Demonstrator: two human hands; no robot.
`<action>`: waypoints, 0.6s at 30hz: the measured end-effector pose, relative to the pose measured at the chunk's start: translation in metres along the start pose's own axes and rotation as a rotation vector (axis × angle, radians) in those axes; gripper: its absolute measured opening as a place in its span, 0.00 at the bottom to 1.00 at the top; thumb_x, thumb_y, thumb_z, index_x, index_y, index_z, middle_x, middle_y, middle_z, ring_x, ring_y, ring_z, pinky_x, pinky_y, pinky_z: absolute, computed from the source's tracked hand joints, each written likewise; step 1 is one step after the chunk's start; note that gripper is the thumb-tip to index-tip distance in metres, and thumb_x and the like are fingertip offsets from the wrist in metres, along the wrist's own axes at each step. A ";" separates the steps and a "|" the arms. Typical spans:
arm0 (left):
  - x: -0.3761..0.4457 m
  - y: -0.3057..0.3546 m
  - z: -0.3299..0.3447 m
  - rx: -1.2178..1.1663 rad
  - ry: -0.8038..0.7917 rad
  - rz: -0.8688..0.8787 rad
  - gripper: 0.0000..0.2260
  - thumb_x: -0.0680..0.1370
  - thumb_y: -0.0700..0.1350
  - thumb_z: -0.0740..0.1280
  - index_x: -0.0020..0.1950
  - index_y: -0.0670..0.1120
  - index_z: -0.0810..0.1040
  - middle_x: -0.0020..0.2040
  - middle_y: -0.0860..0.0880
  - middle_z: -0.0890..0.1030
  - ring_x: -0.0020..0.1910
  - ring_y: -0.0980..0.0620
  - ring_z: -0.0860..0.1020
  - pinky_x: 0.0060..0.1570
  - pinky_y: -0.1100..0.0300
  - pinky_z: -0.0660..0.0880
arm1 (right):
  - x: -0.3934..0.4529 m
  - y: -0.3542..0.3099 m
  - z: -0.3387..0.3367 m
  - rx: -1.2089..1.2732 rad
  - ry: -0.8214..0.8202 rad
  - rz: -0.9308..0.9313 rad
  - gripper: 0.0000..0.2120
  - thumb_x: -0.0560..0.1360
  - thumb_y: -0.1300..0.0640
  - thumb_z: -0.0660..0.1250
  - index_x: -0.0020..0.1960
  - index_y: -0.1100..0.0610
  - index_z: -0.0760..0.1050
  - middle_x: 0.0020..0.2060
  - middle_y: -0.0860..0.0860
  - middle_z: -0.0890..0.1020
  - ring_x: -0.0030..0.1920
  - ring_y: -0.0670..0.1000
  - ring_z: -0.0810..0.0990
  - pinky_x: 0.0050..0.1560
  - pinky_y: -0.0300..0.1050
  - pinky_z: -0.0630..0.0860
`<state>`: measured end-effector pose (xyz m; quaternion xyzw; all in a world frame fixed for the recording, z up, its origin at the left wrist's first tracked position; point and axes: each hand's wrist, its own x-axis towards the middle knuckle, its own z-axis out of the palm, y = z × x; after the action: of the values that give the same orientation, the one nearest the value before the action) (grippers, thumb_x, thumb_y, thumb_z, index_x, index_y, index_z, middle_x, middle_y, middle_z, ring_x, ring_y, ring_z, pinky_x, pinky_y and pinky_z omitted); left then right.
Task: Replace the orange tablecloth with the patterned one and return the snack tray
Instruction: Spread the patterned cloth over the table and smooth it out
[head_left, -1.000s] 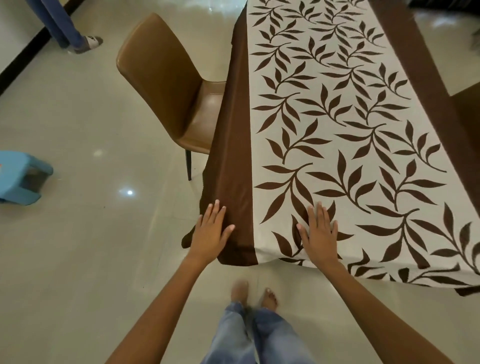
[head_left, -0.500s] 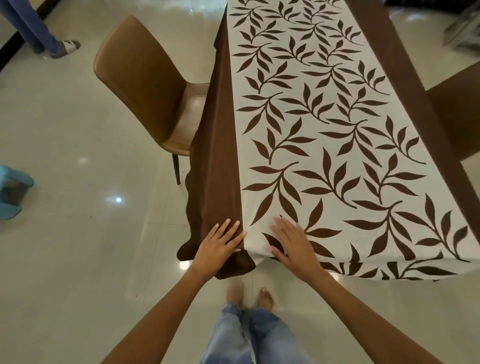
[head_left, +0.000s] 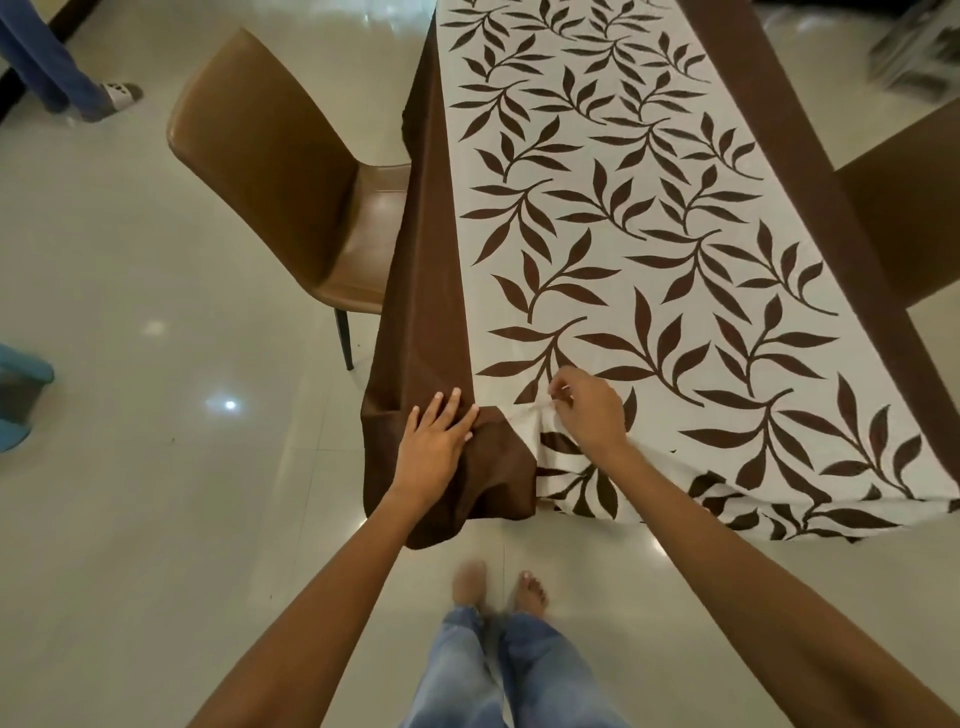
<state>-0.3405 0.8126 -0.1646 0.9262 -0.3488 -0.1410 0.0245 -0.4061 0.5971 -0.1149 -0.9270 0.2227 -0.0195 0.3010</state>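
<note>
Her right hand (head_left: 589, 415) has gone from flat to pinching a wrinkle in the cloth (head_left: 649, 218); left hand (head_left: 434, 447) presses the corner flat. Smoothing nearly done.

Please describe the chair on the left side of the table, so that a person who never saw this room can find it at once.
Start at the long table covered by the patterned tablecloth, cream with brown leaves and a brown border. On its left side stands the tan chair, its seat partly hidden under the hanging border. Unlike the darker chair on the right, it shows its whole curved back and a thin black leg.
</note>
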 end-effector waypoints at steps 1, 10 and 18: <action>0.003 -0.003 0.003 0.015 -0.016 -0.010 0.22 0.83 0.54 0.47 0.77 0.56 0.48 0.79 0.50 0.48 0.77 0.47 0.45 0.73 0.49 0.42 | -0.007 -0.001 0.005 -0.082 0.014 -0.111 0.05 0.75 0.63 0.65 0.49 0.57 0.77 0.46 0.51 0.82 0.46 0.52 0.81 0.46 0.46 0.78; 0.009 -0.008 0.011 -0.053 -0.013 0.008 0.23 0.82 0.55 0.44 0.77 0.56 0.44 0.79 0.51 0.44 0.77 0.49 0.42 0.73 0.49 0.39 | -0.077 0.002 0.034 -0.290 -0.066 -0.560 0.13 0.66 0.56 0.77 0.47 0.61 0.82 0.48 0.58 0.84 0.49 0.56 0.84 0.51 0.50 0.80; 0.000 -0.001 0.001 -0.259 0.065 0.001 0.26 0.79 0.61 0.42 0.77 0.57 0.49 0.78 0.54 0.46 0.76 0.53 0.40 0.71 0.55 0.32 | -0.078 -0.021 0.019 0.468 -0.620 0.048 0.20 0.77 0.40 0.60 0.50 0.56 0.79 0.37 0.50 0.85 0.34 0.47 0.83 0.44 0.45 0.81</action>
<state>-0.3398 0.8135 -0.1655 0.9192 -0.3270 -0.1548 0.1553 -0.4644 0.6560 -0.1112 -0.7897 0.1323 0.2182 0.5579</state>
